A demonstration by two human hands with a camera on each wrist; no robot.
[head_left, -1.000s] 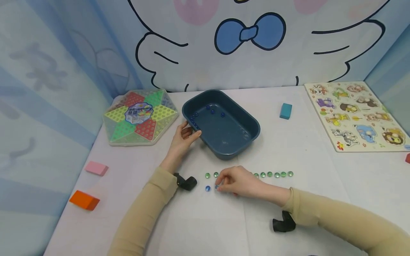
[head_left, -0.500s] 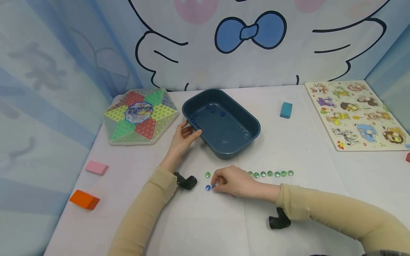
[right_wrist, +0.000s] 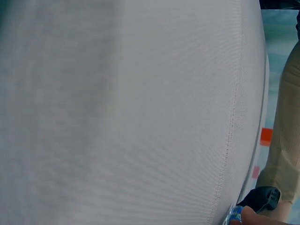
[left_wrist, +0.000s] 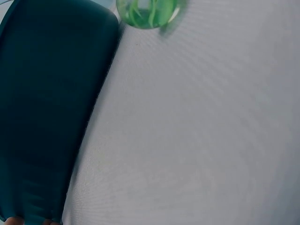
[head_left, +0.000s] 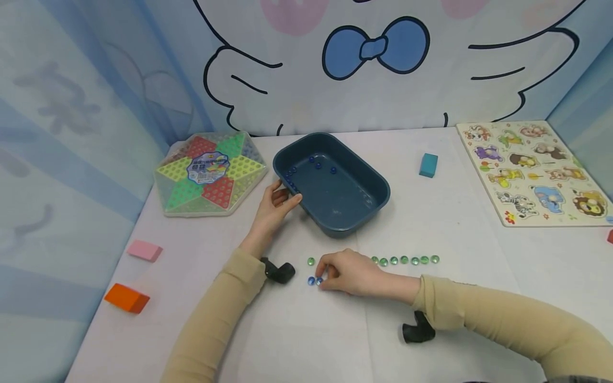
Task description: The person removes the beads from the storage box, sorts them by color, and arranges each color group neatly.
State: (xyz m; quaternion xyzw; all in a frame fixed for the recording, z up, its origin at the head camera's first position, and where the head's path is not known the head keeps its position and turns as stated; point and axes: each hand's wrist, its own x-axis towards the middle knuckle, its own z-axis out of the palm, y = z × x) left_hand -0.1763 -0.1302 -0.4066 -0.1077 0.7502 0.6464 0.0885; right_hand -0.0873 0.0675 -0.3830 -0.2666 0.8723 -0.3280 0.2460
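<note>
Since a second ago, my right hand (head_left: 351, 272) has shifted slightly left in the head view, bringing a blue glass marble (head_left: 319, 281) close beside a second blue marble (head_left: 311, 281); whether they touch I can't tell. Thumb and forefinger pinch that first one. Beyond runs a row of green glass marbles (head_left: 404, 260), partly hidden by my hand. My left hand (head_left: 270, 213) is curled at the near left side of a dark blue tub (head_left: 337, 213), gripping it with the thumb at the rim; dark blue marbles (head_left: 318, 166) lie inside. Farther left sits a Chinese checkers set (head_left: 208, 173). From the left wrist, the tub's wall fills one side, a green marble cropped above, my fingertips barely showing below. From the right wrist, my fingertips meet the patterned blue marble at the bottom edge, with an orange block (right_wrist: 266, 137) beyond.
</note>
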